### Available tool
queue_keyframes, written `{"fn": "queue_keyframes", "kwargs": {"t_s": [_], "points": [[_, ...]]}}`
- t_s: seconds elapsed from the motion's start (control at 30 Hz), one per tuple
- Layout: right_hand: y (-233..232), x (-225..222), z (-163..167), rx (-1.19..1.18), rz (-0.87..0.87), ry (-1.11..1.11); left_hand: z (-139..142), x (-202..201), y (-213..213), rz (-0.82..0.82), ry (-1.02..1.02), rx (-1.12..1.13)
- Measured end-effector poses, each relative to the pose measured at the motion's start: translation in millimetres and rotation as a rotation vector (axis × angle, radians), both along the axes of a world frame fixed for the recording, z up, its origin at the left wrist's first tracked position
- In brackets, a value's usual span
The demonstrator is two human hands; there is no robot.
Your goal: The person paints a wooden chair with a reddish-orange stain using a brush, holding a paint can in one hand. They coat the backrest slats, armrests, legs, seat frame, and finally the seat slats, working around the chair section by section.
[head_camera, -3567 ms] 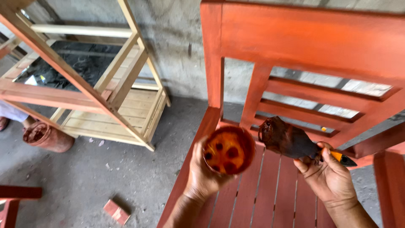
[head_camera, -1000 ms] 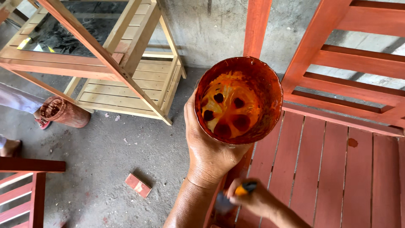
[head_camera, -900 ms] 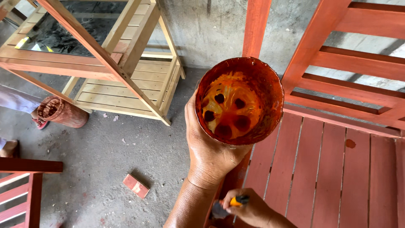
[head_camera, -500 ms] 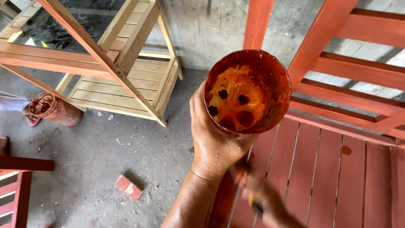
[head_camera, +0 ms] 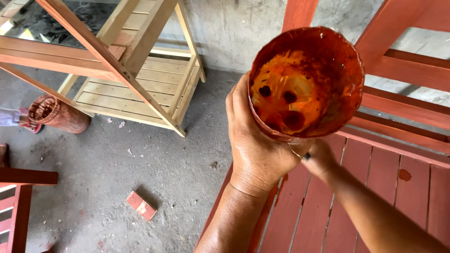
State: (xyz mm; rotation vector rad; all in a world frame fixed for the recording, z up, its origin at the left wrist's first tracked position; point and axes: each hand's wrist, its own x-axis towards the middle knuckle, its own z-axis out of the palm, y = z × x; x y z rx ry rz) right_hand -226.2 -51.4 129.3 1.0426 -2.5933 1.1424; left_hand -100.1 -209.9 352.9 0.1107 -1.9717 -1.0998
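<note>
The right hand point(head_camera: 318, 157) is rising from low in view to just beneath the paint cup point(head_camera: 307, 84) (its brush no longer showing), while the cup is sitting higher and further right.

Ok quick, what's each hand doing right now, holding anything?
Left hand: closed around the paint-stained orange cup, holding it up.
Right hand: tucked under the cup, mostly hidden; its grip cannot be told.

I saw left hand point(head_camera: 255, 145) gripped round stain-coated cup point(head_camera: 307, 84), tilted, mouth toward camera, orange residue inside. Right hand point(head_camera: 321, 157) sat just beneath cup, partly hidden; its grip unclear. Red-stained slatted chair point(head_camera: 398, 187) lay below. Unpainted wooden frame point(head_camera: 136, 79), second stained can point(head_camera: 56, 115), small red block point(head_camera: 140, 205) on concrete floor point(head_camera: 154, 164).
</note>
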Motion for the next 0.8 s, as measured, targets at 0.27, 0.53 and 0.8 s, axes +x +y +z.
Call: {"fn": "queue_keyframes", "kwargs": {"t_s": [0.27, 0.53, 0.8], "points": [[-11, -40, 5, -0.602, -0.404, -0.974, 6, 0, -5, -0.018, -0.017, -0.036], [-3, 12, -30, -0.861, -0.554, -1.242, 6, 2, 1, 0.011, -0.010, -0.038], [-30, -8, 7, -1.495, -0.036, -1.348, -7, 1, 6, -0.037, -0.014, -0.035]]}}
